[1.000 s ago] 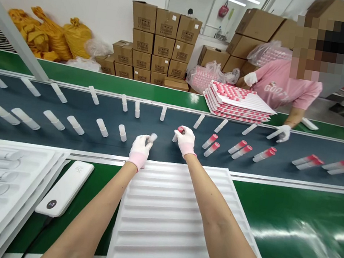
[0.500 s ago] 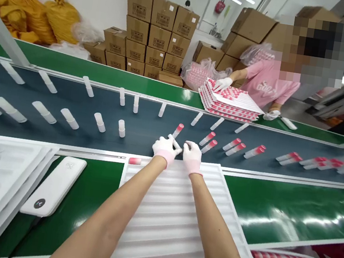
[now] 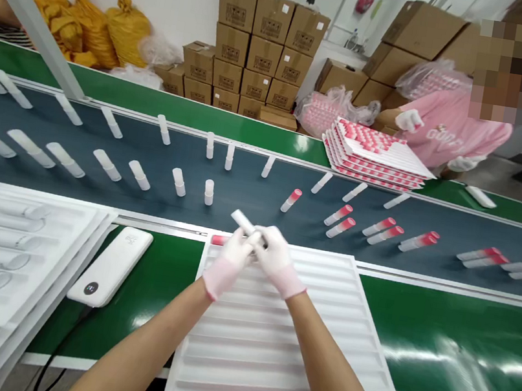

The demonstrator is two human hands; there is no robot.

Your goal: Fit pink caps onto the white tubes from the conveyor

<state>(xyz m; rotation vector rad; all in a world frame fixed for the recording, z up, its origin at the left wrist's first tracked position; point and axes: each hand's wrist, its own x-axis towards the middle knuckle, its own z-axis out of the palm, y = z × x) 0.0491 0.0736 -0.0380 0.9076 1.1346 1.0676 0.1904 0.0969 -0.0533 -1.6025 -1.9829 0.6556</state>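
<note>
Above the far edge of a white ridged tray, my two gloved hands meet. My left hand is closed around a white tube, whose upper end sticks out to the upper left. My right hand is closed at the tube's lower end, its fingertips touching those of my left hand; whether it grips the tube or a small part there is hidden. A tube with a red end lies in the tray's far left corner, partly behind my left hand.
Beyond the tray, a dark belt carries upright white and red-topped tubes. A white power bank and stacked trays of clear tubes are at left. Across the belt, a person in pink stands by stacked red-and-white trays.
Both hands have drawn back from the belt over the tray and come together, with the white tube now raised. The view has shifted left. The person's gloved hand has lifted off the stacked trays.
</note>
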